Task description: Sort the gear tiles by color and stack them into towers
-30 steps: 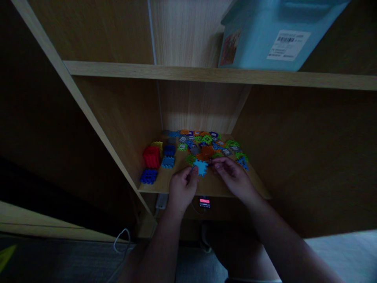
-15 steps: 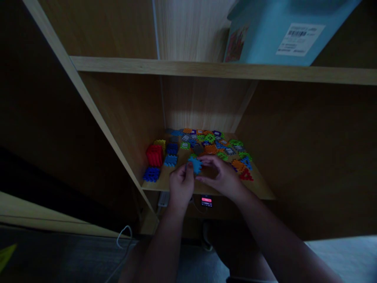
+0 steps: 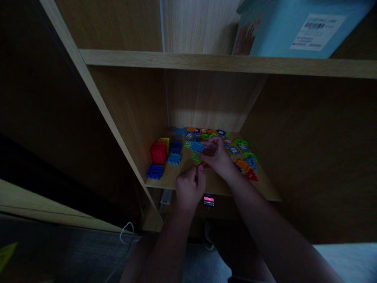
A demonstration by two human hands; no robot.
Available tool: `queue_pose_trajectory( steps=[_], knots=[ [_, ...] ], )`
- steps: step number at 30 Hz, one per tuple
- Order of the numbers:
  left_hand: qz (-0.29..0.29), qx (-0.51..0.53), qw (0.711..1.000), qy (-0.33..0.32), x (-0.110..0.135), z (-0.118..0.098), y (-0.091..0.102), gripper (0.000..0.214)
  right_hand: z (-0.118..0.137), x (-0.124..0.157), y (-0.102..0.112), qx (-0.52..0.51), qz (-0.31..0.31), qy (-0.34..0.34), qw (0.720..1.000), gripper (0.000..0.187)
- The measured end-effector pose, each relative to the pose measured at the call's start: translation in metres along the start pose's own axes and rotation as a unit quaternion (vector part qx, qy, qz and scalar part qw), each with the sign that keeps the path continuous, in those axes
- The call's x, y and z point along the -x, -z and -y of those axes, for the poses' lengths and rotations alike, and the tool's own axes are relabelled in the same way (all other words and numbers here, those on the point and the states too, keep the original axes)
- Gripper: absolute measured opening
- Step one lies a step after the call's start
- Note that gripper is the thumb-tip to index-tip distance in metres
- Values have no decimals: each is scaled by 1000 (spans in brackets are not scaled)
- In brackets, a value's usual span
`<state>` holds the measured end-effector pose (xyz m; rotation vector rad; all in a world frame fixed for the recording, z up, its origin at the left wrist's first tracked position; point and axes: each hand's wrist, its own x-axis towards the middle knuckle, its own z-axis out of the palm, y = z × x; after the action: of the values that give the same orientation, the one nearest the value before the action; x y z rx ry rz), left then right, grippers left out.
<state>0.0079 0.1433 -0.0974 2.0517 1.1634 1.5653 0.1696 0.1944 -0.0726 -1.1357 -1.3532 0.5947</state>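
A light blue toothed building tile [image 3: 197, 147] is at the fingertips of my right hand [image 3: 218, 157], between thumb and index finger, above the shelf's middle. My left hand [image 3: 191, 184] is closed near the shelf's front edge, thumb on top. A red piece [image 3: 205, 165] shows just past its thumb tip; I cannot tell if the fingers hold it. A green piece [image 3: 196, 157] lies between the hands. To the left stand a red stack of tiles [image 3: 158, 153], dark blue tiles [image 3: 155, 171] and another light blue tile [image 3: 174, 158].
Loose orange, green, grey and purple tiles spread over the back and right of the shelf [image 3: 167, 180], among them an orange tile [image 3: 243, 165]. A light blue box [image 3: 277, 37] sits on the upper shelf. Below lies a lit phone [image 3: 209, 199].
My right hand has moved back and up with the light blue tile, away from my left hand. The left hand has let go of it and shifted slightly right and nearer. The view has shifted a little.
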Motion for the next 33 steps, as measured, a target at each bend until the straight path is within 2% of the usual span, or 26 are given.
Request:
queue_pose_trajectory(
  steps=[2, 5, 8, 12, 19, 33],
  knots=[
    [-16, -12, 999, -39, 3, 1, -2, 39, -5, -8, -11, -1, 36, 21, 999, 70],
    [-42, 5, 998, -48, 5, 4, -1, 37, -11, -12, -31, 15, 58, 68, 996, 61],
    [-46, 7, 996, -80, 8, 9, 0, 36, -17, -13, -50, 65, 69, 88, 992, 58],
    [-39, -40, 986, -154, 11, 12, -3, 35, -29, -16, -64, 110, 129, 98, 981, 62],
    [-35, -72, 978, -192, 11, 6, -6, 36, -45, -11, -66, 112, 141, 99, 979, 60],
    [-37, -81, 976, -198, 13, 7, -9, 35, -48, -10, -68, 89, 171, 81, 978, 57]
  ],
)
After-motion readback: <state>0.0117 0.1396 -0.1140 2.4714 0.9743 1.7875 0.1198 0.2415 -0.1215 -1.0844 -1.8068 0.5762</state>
